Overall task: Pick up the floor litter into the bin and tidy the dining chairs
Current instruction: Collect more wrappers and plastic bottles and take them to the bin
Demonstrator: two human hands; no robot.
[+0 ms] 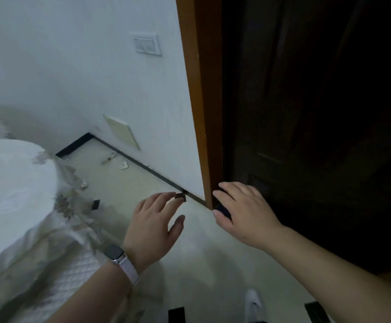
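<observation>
My left hand (153, 220), with a watch on its wrist, reaches forward over the pale floor with spread, relaxed fingers. Its fingertips are right beside a small brown scrap (181, 197) at the dark skirting line; whether they touch it I cannot tell. My right hand (243, 210) is at the foot of the wooden door frame (203, 113), thumb and fingers curved round a small dark object (222, 210). More litter lies further back: a white triangular scrap (124, 165), a thin stick-like piece (108, 159), a small pale piece (83, 185) and a black piece (95, 204).
Furniture draped in white patterned cloth (15, 187) fills the left side. A white wall with a switch plate (146, 44) and a beige panel (123, 132) stands ahead. The dark doorway (317, 136) is on the right. No bin is in view.
</observation>
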